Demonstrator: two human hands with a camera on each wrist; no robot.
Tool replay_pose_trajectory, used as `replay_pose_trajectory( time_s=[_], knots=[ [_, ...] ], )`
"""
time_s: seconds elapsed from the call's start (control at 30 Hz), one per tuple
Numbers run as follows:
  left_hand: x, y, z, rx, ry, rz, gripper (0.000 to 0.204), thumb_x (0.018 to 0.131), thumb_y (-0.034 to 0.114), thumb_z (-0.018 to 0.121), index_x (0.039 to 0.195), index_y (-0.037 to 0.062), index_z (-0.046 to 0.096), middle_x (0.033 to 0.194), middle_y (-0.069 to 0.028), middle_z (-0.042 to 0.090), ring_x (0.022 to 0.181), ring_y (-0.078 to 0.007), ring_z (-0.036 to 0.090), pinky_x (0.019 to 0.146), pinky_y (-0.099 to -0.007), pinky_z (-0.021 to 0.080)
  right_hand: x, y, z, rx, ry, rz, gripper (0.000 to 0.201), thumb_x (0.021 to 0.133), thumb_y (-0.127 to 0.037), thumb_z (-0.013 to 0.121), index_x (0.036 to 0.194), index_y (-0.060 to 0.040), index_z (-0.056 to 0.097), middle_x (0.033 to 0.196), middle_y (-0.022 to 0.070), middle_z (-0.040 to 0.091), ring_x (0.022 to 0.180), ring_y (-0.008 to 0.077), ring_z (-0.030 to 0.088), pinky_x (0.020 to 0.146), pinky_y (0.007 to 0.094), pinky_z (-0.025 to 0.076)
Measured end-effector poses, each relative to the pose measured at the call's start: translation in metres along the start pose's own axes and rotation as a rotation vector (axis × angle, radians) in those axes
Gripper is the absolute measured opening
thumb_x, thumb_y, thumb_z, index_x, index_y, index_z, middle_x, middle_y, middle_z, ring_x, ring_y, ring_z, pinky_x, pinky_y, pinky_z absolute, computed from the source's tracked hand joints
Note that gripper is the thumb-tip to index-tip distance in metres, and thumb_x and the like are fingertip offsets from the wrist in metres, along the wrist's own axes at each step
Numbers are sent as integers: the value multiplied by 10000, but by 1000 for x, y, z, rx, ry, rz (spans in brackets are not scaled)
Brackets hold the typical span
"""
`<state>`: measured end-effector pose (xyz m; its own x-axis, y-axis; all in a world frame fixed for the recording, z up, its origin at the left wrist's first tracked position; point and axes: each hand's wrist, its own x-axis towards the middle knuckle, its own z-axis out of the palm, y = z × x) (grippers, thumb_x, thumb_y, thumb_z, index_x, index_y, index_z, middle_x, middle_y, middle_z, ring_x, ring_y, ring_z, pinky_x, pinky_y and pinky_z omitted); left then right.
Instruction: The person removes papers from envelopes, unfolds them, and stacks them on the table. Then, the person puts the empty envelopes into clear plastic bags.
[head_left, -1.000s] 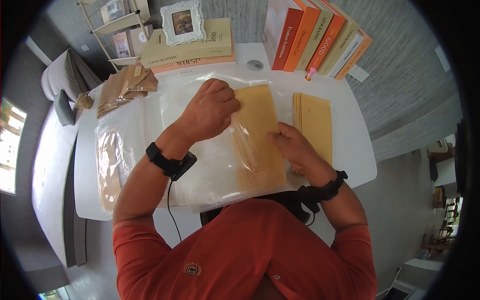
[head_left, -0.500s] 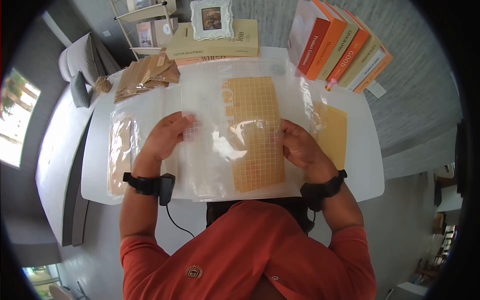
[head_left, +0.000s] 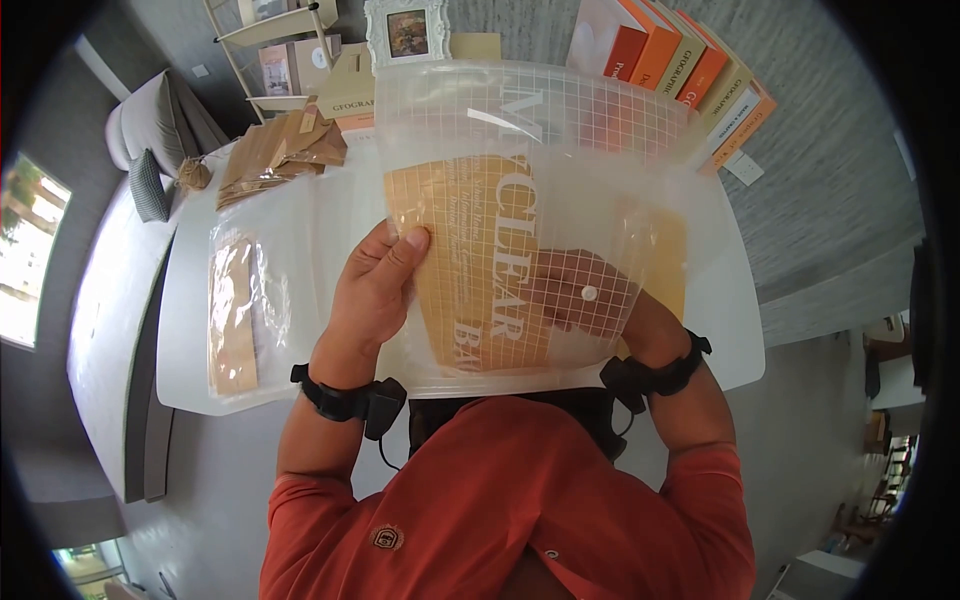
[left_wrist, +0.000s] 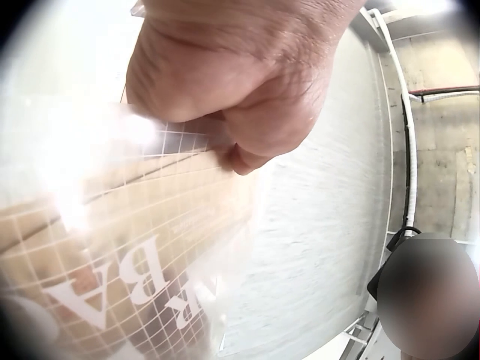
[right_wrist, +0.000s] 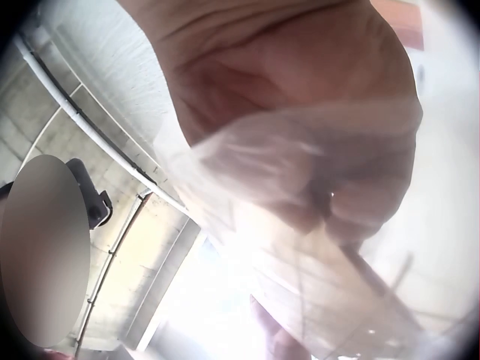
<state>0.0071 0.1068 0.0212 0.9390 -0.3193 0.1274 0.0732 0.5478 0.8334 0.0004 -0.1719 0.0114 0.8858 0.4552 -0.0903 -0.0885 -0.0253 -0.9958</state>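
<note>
Above the white surface [head_left: 728, 330], in front of the seated person, a clear gridded bag [head_left: 500, 215] hangs between two hands, its far edge raised before the books [head_left: 662, 60]; the yellow paper [head_left: 440, 290] lies behind the printed film, apparently inside, mainly toward the left half; whether it is one piece or a stack cannot be told. The left hand [head_left: 378, 285] grips the bag's left edge and the paper at that side, thumb on top; the right hand [head_left: 585, 290] shows through the film beside the white button [head_left: 589, 293], fingers seemingly inside and pinching the paper's right edge.

Most of the insertion looks done; left, by judgement, are squaring the paper, freeing the right fingers and closing the bag, whose button appears unfastened. The paper's long axis runs away from the person, its far end leaning left; the lettering runs from the far edge toward the body; which face or end of the paper leads cannot be told. More yellow paper shows at right, under or beside the bag's edge.
</note>
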Motion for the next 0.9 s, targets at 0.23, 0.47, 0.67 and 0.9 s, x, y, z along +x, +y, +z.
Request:
replay_pose_trajectory(
  time_s=[0.23, 0.47, 0.67, 0.9],
  knots=[
    [5, -4, 0, -62, -44, -3, 302, 1042, 185, 572, 1282, 14, 636, 1235, -104, 693, 1131, -176, 651, 992, -334, 514, 2, -20, 4, -15, -194, 169, 411, 969, -102, 642, 1348, 20, 539, 1183, 83, 669, 1017, 151, 659, 823, 275, 537],
    [-4, 6, -10, -12, 4, 151, 327, 1044, 171, 560, 1325, 10, 607, 1311, -127, 659, 1176, -207, 643, 993, -344, 527, -31, -69, -13, -82, -51, -4, 417, 959, -93, 650, 1342, 25, 538, 1169, 93, 674, 993, 155, 666, 797, 274, 542],
    [-10, 44, -34, -130, 11, 194, 357, 1051, 182, 539, 1356, -2, 572, 1348, -153, 634, 1203, -241, 642, 1019, -369, 531, -114, -91, -92, 187, 414, -764, 338, 1046, -200, 487, 1298, 15, 551, 1168, 128, 623, 936, 178, 610, 784, 300, 514],
    [0, 29, -28, -124, 86, 29, 333, 1025, 110, 524, 1333, -11, 562, 1267, -130, 665, 1165, -221, 645, 1007, -348, 522, -43, -42, -15, 152, 179, -98, 431, 991, -340, 634, 1247, 5, 601, 1087, 90, 667, 902, 160, 634, 784, 295, 516]
  ],
)
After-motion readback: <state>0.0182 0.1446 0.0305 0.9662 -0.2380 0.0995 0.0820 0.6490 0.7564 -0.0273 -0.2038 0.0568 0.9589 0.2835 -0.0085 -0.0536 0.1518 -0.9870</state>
